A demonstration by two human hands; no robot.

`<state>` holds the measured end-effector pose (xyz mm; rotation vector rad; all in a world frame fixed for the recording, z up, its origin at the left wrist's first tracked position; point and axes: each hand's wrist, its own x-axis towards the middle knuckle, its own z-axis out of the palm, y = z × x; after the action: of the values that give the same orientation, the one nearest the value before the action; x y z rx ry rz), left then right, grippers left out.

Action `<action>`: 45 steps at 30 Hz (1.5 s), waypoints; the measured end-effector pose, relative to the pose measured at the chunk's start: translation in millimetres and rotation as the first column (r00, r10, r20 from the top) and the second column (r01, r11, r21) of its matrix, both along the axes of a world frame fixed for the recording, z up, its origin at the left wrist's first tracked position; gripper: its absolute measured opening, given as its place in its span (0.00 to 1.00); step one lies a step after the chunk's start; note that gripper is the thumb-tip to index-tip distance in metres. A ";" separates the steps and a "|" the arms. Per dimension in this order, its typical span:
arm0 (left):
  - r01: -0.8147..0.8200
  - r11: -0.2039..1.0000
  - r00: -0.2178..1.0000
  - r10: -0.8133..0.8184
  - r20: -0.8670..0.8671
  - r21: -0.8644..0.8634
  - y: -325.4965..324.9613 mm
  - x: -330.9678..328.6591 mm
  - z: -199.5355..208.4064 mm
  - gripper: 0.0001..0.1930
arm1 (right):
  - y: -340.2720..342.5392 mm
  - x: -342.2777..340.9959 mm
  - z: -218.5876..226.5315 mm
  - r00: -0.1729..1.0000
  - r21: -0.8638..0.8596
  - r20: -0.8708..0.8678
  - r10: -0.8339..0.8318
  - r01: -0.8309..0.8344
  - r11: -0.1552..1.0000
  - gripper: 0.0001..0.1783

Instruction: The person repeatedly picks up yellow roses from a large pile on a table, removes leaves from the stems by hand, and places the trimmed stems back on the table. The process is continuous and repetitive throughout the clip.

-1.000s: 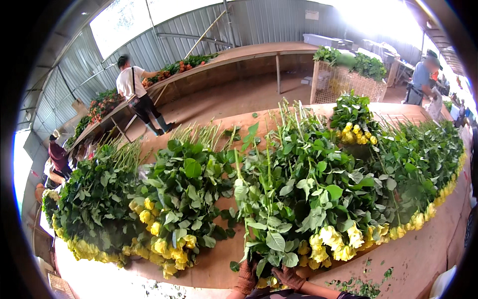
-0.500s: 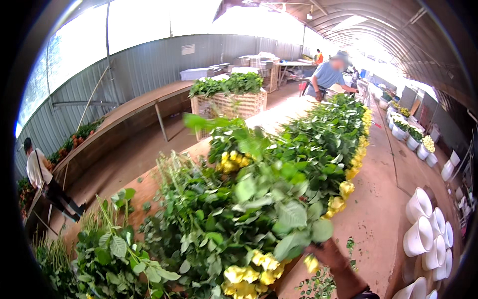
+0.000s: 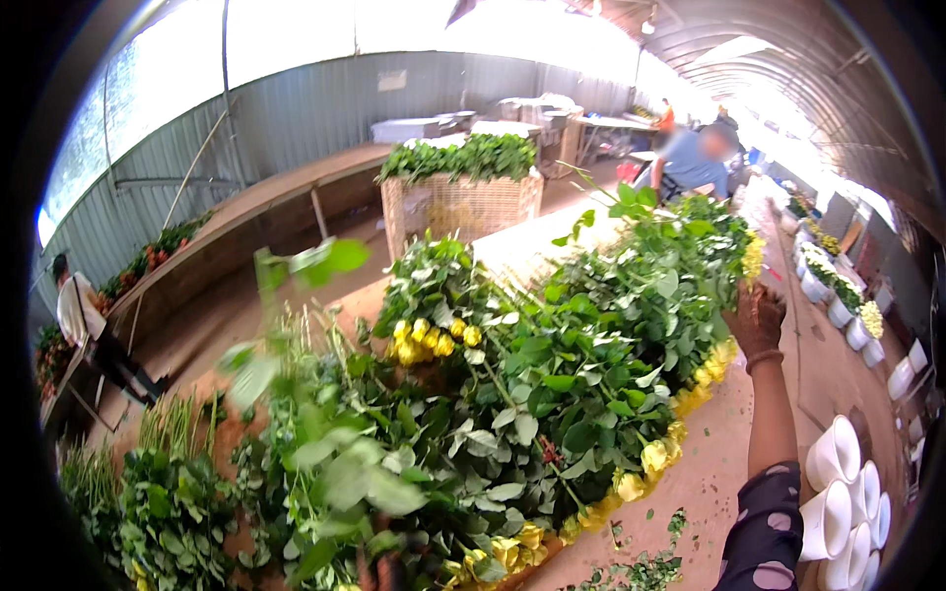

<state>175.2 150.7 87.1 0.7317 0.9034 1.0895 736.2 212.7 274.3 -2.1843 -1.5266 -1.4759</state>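
Observation:
A long pile of yellow roses (image 3: 655, 455) lies on the table, leafy stems to the left and blooms along the right side. My right hand (image 3: 757, 320) is stretched far out to the bloom edge, its fingers curled closed on a rose among the foliage; the bloom inside the grip is hidden. Leafy rose stems (image 3: 345, 468), smeared by motion, rise at the lower middle. At their base, my left hand (image 3: 382, 566) is closed round them, mostly covered by leaves. A smaller bunch of yellow roses (image 3: 434, 340) lies across the stems near the middle.
More leafy bunches (image 3: 168, 502) lie at the lower left. Loose leaves (image 3: 641, 571) litter the table. White buckets (image 3: 830, 458) stand at right; a wicker crate (image 3: 458, 212) of greenery stands beyond. One person (image 3: 690, 163) is at the far end, another (image 3: 79, 320) at left.
My right hand has moved from the near blooms to farther up the bloom edge. The blurred leafy stems have shifted left and nearer. The far person bends lower.

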 end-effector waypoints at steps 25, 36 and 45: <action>0.026 0.817 0.728 0.379 -0.571 0.576 67.1 -6.3 9.0 0.32 | -39.2 -248.0 -176.1 -0.719 0.549 -0.658 0.224 -0.254 0.796 0.23; -0.214 0.719 0.319 0.691 -0.649 0.661 -5.0 -95.5 49.9 0.22 | 283.0 -283.6 -145.3 -0.769 0.694 -0.607 0.198 -0.393 0.603 0.24; -0.199 0.765 -0.747 0.286 -0.600 0.612 -87.6 -385.5 33.9 0.19 | 204.0 -401.2 -93.1 -0.789 0.751 -0.609 0.088 -0.536 0.386 0.17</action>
<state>-210.3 63.1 121.1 1.6245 3.2923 0.5288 334.9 416.7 181.2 -0.7665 -1.3237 1.2129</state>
